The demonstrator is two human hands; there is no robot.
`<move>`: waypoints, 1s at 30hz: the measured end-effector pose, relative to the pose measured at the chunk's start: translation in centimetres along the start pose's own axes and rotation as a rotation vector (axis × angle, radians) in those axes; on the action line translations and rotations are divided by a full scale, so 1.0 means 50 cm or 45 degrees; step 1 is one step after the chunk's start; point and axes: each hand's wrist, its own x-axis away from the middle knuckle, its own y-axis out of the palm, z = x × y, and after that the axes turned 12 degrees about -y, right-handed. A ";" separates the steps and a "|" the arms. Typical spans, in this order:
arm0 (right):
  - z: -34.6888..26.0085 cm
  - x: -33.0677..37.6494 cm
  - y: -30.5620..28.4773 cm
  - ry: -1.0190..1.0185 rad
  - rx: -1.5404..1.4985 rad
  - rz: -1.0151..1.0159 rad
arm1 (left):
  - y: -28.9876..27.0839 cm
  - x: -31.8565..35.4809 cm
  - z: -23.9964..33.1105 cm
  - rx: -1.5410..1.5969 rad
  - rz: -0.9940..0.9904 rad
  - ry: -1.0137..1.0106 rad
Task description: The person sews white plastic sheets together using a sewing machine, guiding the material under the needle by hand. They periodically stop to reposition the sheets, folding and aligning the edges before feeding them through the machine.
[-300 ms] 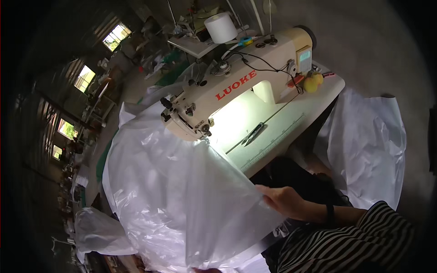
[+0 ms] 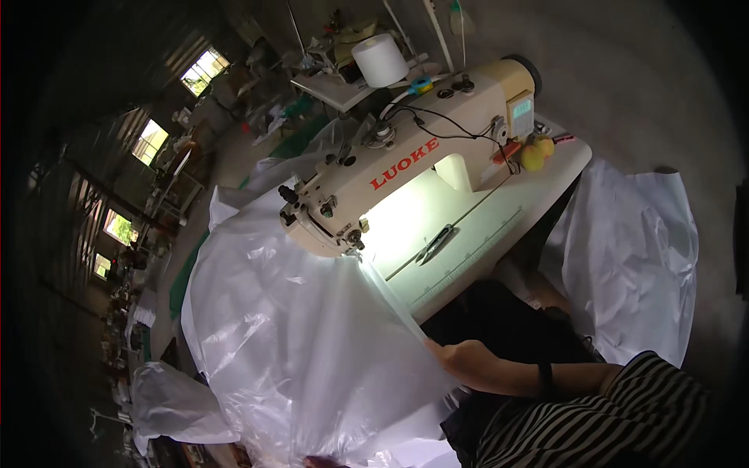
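Watching remotely, through the head view. My right hand (image 2: 468,363) is closed on the edge of a white plastic sheet (image 2: 273,343). The sheet spreads left of that hand, glossy and creased; its held edge runs from my grip away and leftward to beneath the head of a cream sewing machine (image 2: 406,156). Left hand (image 2: 321,462): only a sliver, at the sheet's near side, well left of the right one; cannot tell whether it grips. Beyond the right hand, the pale bench (image 2: 476,226), lit under the machine's arm. On it, snips (image 2: 435,244), apart from my fingers. Farther past them, rightward, yellow fruit-like objects (image 2: 533,156). Right of and beyond the right hand, more white sheeting (image 2: 632,257). Dark band (image 2: 545,380) on that wrist.
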 end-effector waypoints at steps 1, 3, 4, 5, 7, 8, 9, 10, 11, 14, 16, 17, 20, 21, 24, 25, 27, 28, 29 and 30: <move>0.004 -0.017 0.005 0.010 0.078 -0.020 | 0.016 -0.012 -0.001 -0.086 0.042 0.116; 0.018 -0.045 0.012 0.021 0.166 -0.038 | 0.070 -0.044 0.021 -0.175 0.127 0.215; 0.027 -0.062 0.013 0.015 0.212 0.019 | 0.096 -0.063 0.085 0.519 0.071 -0.287; 0.037 -0.076 0.015 0.014 0.262 0.077 | 0.112 -0.082 0.124 1.212 -0.003 -0.791; 0.056 -0.111 0.032 0.025 0.206 0.075 | 0.137 -0.122 0.113 1.202 -0.126 -0.659; 0.067 -0.132 0.033 0.006 0.218 0.053 | 0.158 -0.137 0.116 1.236 -0.067 -0.669; 0.080 -0.152 0.032 -0.010 0.229 0.033 | 0.173 -0.140 0.137 1.270 -0.011 -0.676; 0.090 -0.171 0.035 -0.011 0.235 0.031 | 0.187 -0.141 0.157 1.313 -0.036 -0.612; 0.099 -0.191 0.038 0.021 0.282 0.004 | 0.200 -0.149 0.161 1.316 -0.042 -0.615; 0.132 -0.251 0.050 0.059 0.376 -0.079 | 0.233 -0.169 0.196 1.221 -0.056 -0.455; 0.147 -0.284 0.044 0.050 0.412 -0.135 | 0.240 -0.192 0.197 1.162 -0.125 -0.410; 0.153 -0.300 0.039 0.049 0.399 -0.117 | 0.240 -0.209 0.188 1.099 -0.185 -0.366; 0.172 -0.310 0.046 0.068 0.337 -0.058 | 0.242 -0.220 0.227 0.857 -0.093 -0.341; 0.182 -0.307 0.046 0.101 0.295 -0.011 | 0.230 -0.213 0.253 0.671 -0.125 -0.362; 0.178 -0.276 0.044 0.164 0.162 0.093 | 0.172 -0.145 0.289 0.407 0.211 -0.087; 0.176 -0.270 0.045 0.178 0.068 0.170 | 0.156 -0.115 0.300 0.252 0.385 0.072; 0.170 -0.264 0.046 0.130 0.000 0.249 | 0.162 -0.025 0.366 0.509 0.125 0.206; 0.154 -0.267 0.038 0.124 0.029 0.258 | 0.188 0.008 0.372 0.470 -0.005 0.397; 0.152 -0.266 0.034 0.132 0.071 0.267 | 0.204 0.034 0.428 0.444 -0.319 0.842; 0.168 -0.259 0.047 0.172 0.043 0.294 | 0.225 0.063 0.518 0.307 -0.478 0.972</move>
